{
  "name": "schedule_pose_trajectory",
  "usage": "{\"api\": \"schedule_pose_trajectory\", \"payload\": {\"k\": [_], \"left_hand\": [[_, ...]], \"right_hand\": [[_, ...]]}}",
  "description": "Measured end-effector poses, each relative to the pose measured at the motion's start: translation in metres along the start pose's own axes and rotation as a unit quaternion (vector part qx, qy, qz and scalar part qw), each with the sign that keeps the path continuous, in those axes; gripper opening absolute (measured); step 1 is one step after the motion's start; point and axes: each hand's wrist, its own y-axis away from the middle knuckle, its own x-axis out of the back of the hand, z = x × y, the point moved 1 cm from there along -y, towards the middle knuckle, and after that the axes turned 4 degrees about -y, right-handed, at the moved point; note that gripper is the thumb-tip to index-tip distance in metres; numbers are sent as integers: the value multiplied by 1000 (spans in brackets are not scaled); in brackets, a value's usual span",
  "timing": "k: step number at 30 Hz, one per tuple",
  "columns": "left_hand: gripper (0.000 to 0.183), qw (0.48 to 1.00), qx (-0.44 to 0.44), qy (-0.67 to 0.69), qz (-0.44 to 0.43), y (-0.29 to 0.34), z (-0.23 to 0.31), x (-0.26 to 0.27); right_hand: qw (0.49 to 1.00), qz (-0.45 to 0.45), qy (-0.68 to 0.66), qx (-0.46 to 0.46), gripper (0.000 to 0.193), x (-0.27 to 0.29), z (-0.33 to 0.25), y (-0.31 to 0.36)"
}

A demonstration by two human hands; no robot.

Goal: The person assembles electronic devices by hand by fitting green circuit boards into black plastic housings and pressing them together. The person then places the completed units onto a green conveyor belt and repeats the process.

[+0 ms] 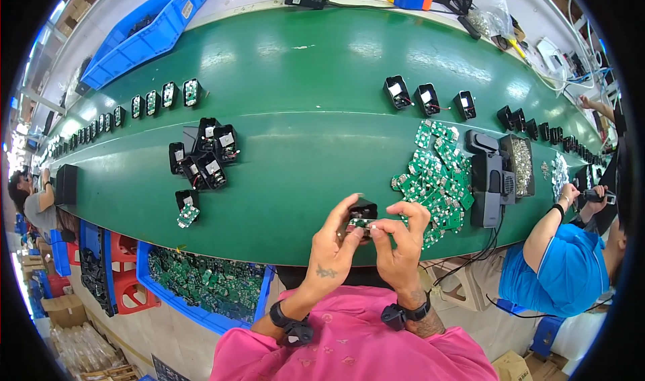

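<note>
Near the table's front edge, my left hand [330, 252] grips a small black plastic case [363, 209], its fingers on the left side and the thumb at the near side. My right hand [402, 250] is closed with thumb and forefinger at the edge of a small green circuit board [361, 224] at the case's near side. Whether the board sits inside the case cannot be made out. A heap of loose green circuit boards [437, 179] lies right of my hands. To the left stand several black cases [208, 156] in a cluster, and one nearer case has a board [187, 215] on it.
A dark grey device [488, 179] and a box of small parts [519, 162] stand beyond the board heap. Rows of cases line both far sides. A blue bin of boards [201, 283] sits below the table edge. Co-workers are at both ends, one in a blue shirt [557, 267].
</note>
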Motion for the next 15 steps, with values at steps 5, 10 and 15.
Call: {"api": "schedule_pose_trajectory", "payload": {"k": [5, 10, 15], "left_hand": [[52, 935, -169, -287, 121, 3, -4, 4], [51, 910, -220, -344, 72, 2, 13, 11], [52, 912, -217, -348, 26, 2, 18, 12]], "right_hand": [[999, 21, -29, -26, 7, -7, -2, 5], [982, -111, -137, -70, 6, 5, -7, -6], [973, -152, -155, -79, 6, 7, -1, -8]]}}
